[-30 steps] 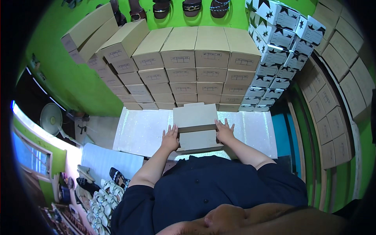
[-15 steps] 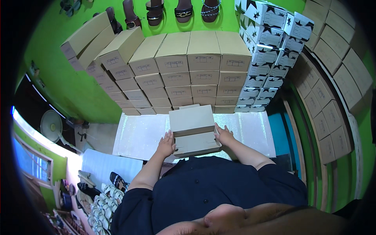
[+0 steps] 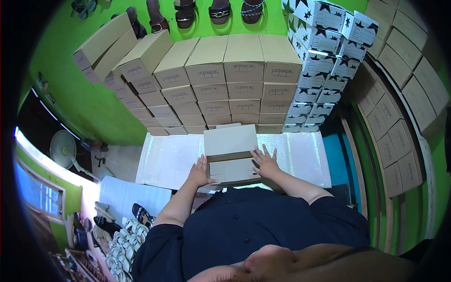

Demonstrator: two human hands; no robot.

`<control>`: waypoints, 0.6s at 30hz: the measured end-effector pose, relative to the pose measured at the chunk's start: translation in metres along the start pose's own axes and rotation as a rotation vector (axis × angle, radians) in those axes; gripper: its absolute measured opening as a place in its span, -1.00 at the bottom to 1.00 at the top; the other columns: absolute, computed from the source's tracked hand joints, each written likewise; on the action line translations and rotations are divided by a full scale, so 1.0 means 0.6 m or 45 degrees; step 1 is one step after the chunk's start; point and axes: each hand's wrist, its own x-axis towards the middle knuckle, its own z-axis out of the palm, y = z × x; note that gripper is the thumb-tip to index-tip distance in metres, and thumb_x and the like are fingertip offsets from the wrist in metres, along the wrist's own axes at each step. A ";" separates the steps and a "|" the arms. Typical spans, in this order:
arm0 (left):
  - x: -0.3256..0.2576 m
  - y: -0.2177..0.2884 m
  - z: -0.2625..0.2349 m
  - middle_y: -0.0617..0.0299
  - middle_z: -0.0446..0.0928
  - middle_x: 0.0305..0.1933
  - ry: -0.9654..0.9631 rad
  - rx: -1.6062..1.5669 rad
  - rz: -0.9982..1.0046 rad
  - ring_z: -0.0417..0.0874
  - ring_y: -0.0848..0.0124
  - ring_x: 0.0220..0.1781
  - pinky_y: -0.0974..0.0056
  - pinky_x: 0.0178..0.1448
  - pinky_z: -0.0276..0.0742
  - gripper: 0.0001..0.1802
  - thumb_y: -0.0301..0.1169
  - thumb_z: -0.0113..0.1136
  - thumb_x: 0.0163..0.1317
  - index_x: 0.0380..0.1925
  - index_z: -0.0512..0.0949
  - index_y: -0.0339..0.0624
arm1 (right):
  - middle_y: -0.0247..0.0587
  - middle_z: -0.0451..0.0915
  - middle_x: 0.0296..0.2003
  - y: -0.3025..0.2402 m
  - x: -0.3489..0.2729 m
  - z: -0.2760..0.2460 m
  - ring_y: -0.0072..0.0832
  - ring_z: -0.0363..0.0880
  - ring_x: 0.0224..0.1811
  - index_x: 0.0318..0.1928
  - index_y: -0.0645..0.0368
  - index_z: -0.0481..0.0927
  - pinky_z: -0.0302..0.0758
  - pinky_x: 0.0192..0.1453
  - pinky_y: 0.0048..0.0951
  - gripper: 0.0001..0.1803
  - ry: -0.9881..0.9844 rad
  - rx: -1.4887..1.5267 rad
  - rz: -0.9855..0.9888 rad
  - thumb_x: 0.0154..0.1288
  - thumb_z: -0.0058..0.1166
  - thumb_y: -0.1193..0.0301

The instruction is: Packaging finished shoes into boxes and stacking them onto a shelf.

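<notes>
A tan cardboard shoebox [image 3: 230, 172] sits on the white sparkly tabletop [image 3: 171, 160], close to my body. Its lid panel [image 3: 230, 140] is raised along the far side. My left hand [image 3: 199, 172] lies along the box's left side, fingers stretched forward and the thumb over its near left corner. At the right side my right hand [image 3: 267, 163] rests on the edge with fingers spread and the thumb reaching over the inside. Neither hand wraps round anything. What lies inside the box, if anything, cannot be made out.
Behind the tabletop stand stacked tan shoeboxes [image 3: 244, 68] and white boxes with black stars [image 3: 317, 70]. Sandals [image 3: 219, 11] hang on the green wall. More boxes [image 3: 392, 127] fill a rack at right. A fan [image 3: 63, 148] and piled footwear [image 3: 127, 246] are at left.
My right hand has shifted inward over the box's right edge and spread its fingers. My left thumb has moved out over the near left corner. The box has hardly moved.
</notes>
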 end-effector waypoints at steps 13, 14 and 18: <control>-0.007 -0.001 0.072 0.00 -0.14 0.64 0.372 0.115 0.095 -0.08 0.07 0.65 -0.11 0.61 -0.08 0.07 0.24 0.15 0.19 0.51 0.03 -0.16 | -0.49 0.46 0.30 0.032 -0.028 0.056 -0.23 -0.14 0.62 0.12 -0.22 0.66 -0.49 0.39 0.66 -0.53 -0.175 -0.016 -0.525 0.45 -0.15 -0.10; -0.014 0.007 0.069 0.04 0.01 0.60 0.327 0.158 0.246 -0.03 0.09 0.64 -0.13 0.60 -0.09 -0.07 0.22 0.12 0.22 0.45 0.19 -0.10 | -0.49 0.46 0.30 0.037 -0.027 0.056 -0.23 -0.14 0.62 0.12 -0.22 0.66 -0.49 0.39 0.66 -0.53 -0.174 -0.014 -0.519 0.45 -0.15 -0.10; -0.039 0.049 0.052 0.17 0.38 0.42 0.173 0.204 0.464 0.12 0.12 0.59 -0.17 0.60 -0.12 -0.30 0.24 0.05 0.26 0.24 0.52 0.04 | -0.49 0.46 0.30 0.049 -0.026 0.056 -0.24 -0.15 0.62 0.05 -0.20 0.70 -0.47 0.39 0.66 -0.56 -0.205 0.016 -0.486 0.44 -0.12 -0.06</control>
